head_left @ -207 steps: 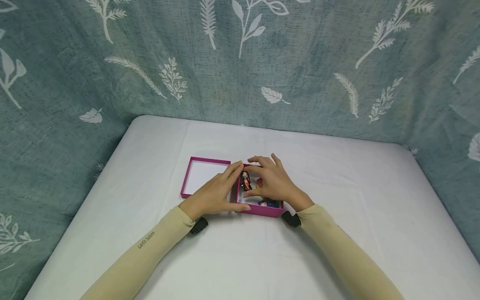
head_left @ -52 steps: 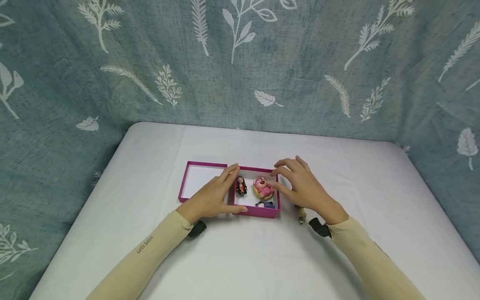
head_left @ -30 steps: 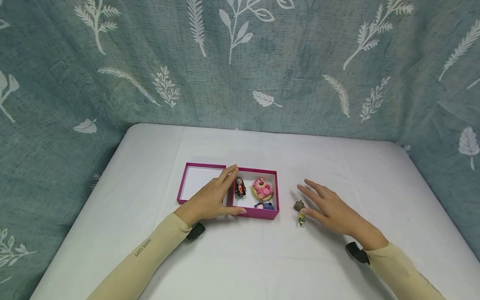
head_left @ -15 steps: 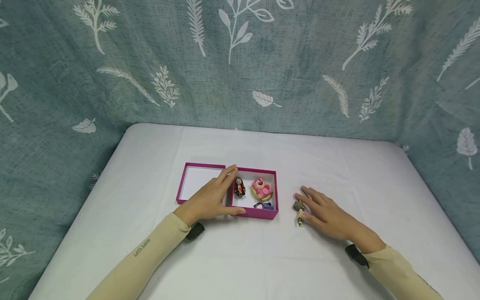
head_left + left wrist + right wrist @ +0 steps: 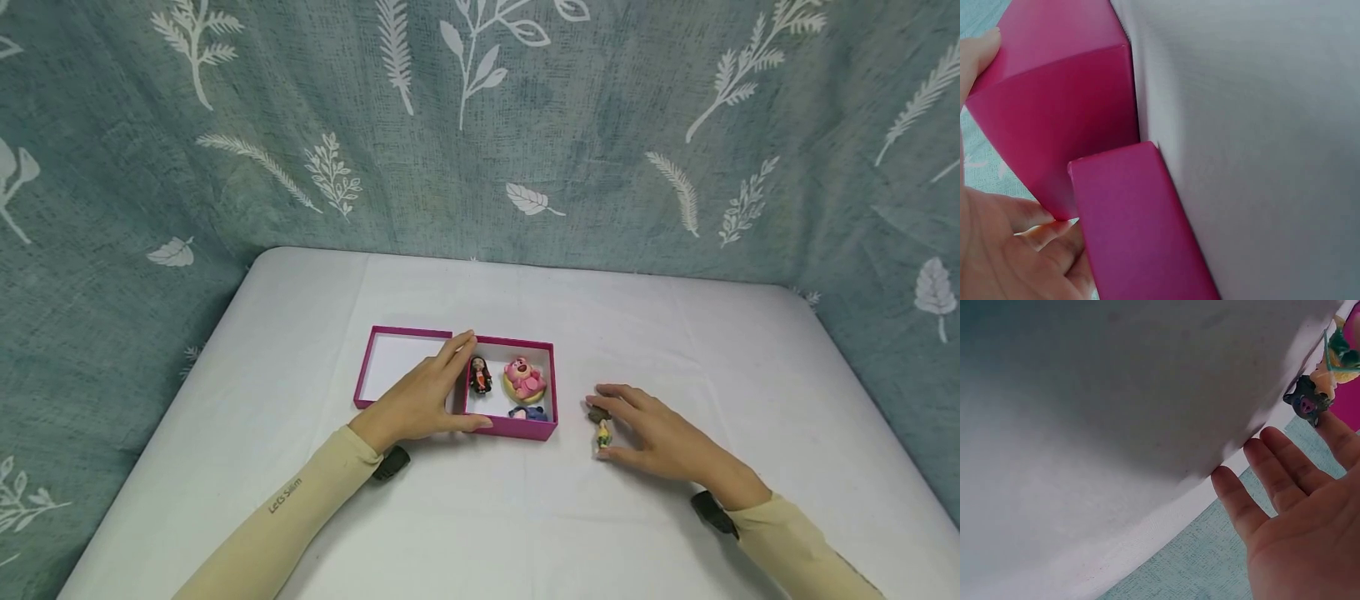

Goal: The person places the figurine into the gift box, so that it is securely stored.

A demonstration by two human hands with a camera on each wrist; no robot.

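Note:
A magenta box (image 5: pixel 517 428) with a white inside stands open at the middle of the table. My left hand (image 5: pixel 420 400) spans its left end, thumb on the near wall and fingertips at the far corner. Inside are a dark-haired figurine (image 5: pixel 480 377), a pink bear figurine (image 5: pixel 522 380) and a partly hidden blue one (image 5: pixel 529 412). Right of the box, my right hand (image 5: pixel 660 435) pinches a small grey-headed figurine (image 5: pixel 603 435) lengthwise, thumb by its feet. In the right wrist view the forefinger touches the dark bear-like head (image 5: pixel 1307 403) of that figurine.
The magenta-rimmed lid (image 5: pixel 412 332) lies upturned against the box's left side, partly under my left hand. White cloth (image 5: pixel 480 533) covers the table. A blue-green leaf-patterned curtain (image 5: pixel 420 183) hangs behind and at both sides.
Earlier my right hand reached into the box; it has since moved right, to the small figurine on the cloth. Its forefinger and thumb have closed onto the figurine's ends. The left hand stays on the box.

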